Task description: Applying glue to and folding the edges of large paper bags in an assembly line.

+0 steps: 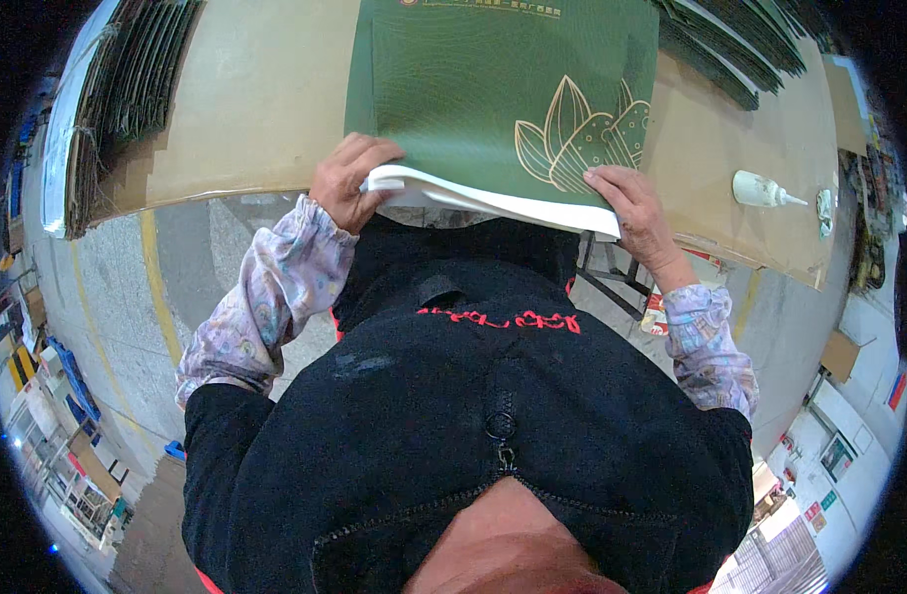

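A large green paper bag [453, 109] with a gold leaf-and-bud line drawing lies flat on the table in front of me. Its white near edge [493, 201] sticks out past the table's front and bows slightly. My left hand [352, 181] pinches the left corner of that edge, thumb below and fingers on top. At the right corner, my right hand [633, 213] grips the edge with its fingers over the green face; its thumb is hidden. Patterned sleeve covers are on both my forearms.
The table [245, 109] has a brown board top. Stacks of flat dark green pieces lie at the far left [142, 74] and far right [735, 45]. A white squeeze bottle [760, 189] with a pointed nozzle lies on its side at the right. Below are dark metal legs [612, 277].
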{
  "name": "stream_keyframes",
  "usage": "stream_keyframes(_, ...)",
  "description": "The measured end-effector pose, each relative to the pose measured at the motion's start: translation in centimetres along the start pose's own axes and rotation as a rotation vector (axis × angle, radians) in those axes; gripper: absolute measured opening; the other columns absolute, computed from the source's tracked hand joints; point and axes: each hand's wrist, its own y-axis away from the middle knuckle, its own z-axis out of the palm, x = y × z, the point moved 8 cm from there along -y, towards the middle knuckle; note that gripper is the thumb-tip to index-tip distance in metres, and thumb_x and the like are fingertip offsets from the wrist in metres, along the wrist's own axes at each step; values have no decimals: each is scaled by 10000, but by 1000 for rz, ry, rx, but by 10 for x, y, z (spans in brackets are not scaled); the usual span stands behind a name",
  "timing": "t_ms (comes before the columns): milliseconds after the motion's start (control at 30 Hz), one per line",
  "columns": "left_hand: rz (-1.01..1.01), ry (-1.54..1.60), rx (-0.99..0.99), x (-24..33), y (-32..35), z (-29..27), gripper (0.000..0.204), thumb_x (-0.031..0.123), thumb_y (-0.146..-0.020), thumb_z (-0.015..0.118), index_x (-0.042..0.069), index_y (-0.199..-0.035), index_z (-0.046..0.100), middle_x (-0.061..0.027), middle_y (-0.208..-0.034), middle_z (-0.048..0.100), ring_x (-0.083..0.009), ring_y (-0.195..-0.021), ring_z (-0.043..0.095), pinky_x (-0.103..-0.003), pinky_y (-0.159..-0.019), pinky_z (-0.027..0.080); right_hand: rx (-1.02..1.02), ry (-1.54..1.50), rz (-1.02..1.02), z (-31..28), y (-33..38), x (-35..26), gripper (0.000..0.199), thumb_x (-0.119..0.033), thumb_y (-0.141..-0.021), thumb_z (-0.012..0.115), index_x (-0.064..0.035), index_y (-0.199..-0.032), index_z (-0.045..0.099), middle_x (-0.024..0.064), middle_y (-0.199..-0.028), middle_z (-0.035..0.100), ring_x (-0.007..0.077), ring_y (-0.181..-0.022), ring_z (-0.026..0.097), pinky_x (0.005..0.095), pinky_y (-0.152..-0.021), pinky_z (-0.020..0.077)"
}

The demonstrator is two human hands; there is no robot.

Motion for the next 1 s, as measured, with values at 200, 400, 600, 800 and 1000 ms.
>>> stream_keyframes(200,268,-258,-11,14,15,15,512,133,-597,733,21,-1076,593,-128,-1036,574,-327,-967,563,-411,-818,486,104,23,72,11,7,4,376,-72,-738,592,-59,-1113,610,98,-1054,577,283,-1010,561,380,-892,457)
stream_keyframes(400,266,-291,21,16,11,14,434,127,-609,709,25,-1024,634,-133,-964,600,-316,-906,591,-410,-786,502,127,31,145,11,8,5,383,-89,-729,595,-60,-1110,607,97,-1066,570,280,-1027,550,378,-901,449)
stream_keyframes(600,225,-298,49,12,13,12,367,210,-657,692,50,-986,661,-123,-951,604,-309,-891,590,-400,-774,482,93,-18,134,10,2,7,373,-124,-720,617,-57,-1087,607,103,-1054,566,293,-1018,533,382,-895,441)
stream_keyframes(800,127,-238,22,1,8,11,296,201,-694,688,123,-979,666,-45,-948,634,-257,-889,589,-381,-748,440,64,-97,189,9,2,15,402,-155,-690,667,-82,-1080,610,108,-1061,560,311,-1010,521,392,-889,432)
stream_keyframes(1000,99,-243,-17,-6,12,10,285,217,-723,666,120,-991,673,-62,-958,642,-264,-893,601,-386,-759,444,54,-211,219,8,-5,22,395,-59,-637,680,-87,-1026,621,109,-1033,577,312,-998,525,389,-873,433)
